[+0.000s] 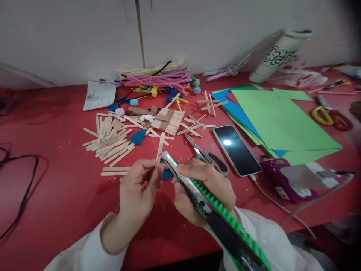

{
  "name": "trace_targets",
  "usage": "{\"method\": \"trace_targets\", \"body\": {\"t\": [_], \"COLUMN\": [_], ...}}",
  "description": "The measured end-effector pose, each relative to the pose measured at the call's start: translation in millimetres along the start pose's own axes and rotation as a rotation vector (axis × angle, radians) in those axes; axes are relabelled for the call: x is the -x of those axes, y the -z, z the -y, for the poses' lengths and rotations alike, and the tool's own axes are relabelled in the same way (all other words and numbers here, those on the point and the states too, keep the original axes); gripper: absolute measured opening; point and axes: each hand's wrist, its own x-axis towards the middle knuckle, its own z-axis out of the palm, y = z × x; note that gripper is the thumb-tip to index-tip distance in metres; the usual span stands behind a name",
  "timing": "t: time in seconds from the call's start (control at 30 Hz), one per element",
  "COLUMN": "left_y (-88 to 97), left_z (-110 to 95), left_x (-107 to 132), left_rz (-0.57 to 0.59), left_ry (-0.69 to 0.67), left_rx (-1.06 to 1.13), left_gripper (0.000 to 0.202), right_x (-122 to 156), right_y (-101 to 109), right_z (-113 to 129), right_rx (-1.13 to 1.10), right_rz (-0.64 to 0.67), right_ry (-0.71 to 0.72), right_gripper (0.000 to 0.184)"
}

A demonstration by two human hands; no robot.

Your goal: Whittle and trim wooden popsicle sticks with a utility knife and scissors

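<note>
Between the fingers of my left hand (139, 188) a wooden craft stick (160, 148) stands nearly upright, its rounded end pointing away from me. My right hand (205, 184) is wrapped round a green and black utility knife (208, 205). The knife's metal tip is at the stick's side, just above my left fingertips; whether the blade touches the wood I cannot tell. Beyond my hands lie a heap of loose craft sticks (108, 137) and a panel of sticks (168, 121) joined side by side. Grey-handled scissors (207, 154) rest past my right hand.
A phone (237, 150) on a cable and a purple power strip (282, 180) are on the right. Behind them lie green paper sheets (287, 120) and a tumbler (280, 56). Pink pipe cleaners (158, 81) are piled at the wall. A black cable (31, 184) runs along the left.
</note>
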Motion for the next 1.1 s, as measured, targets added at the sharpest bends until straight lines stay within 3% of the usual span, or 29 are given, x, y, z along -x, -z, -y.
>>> {"method": "trace_targets", "body": {"t": [0.47, 0.73, 1.0, 1.1], "left_y": [-2.7, -3.4, -3.3, -1.6], "left_z": [1, 4, -3, -3], "left_x": [-4, -6, -12, -13], "left_rz": [-0.043, -0.054, -0.011, 0.016], "left_ry": [0.066, 0.086, 0.151, 0.132], "left_rx": [0.04, 0.015, 0.047, -0.011], "left_gripper": [0.011, 0.008, 0.01, 0.009], "right_x": [-3, 4, 0, -4], "right_y": [-4, -6, -3, 2], "right_z": [-3, -4, -7, -7], "right_rx": [0.016, -0.221, -0.236, -0.26], "right_rz": [0.007, -0.016, 0.025, 0.045], "right_ry": [0.066, -0.159, -0.171, -0.272], "right_gripper": [0.026, 0.023, 0.019, 0.015]}}
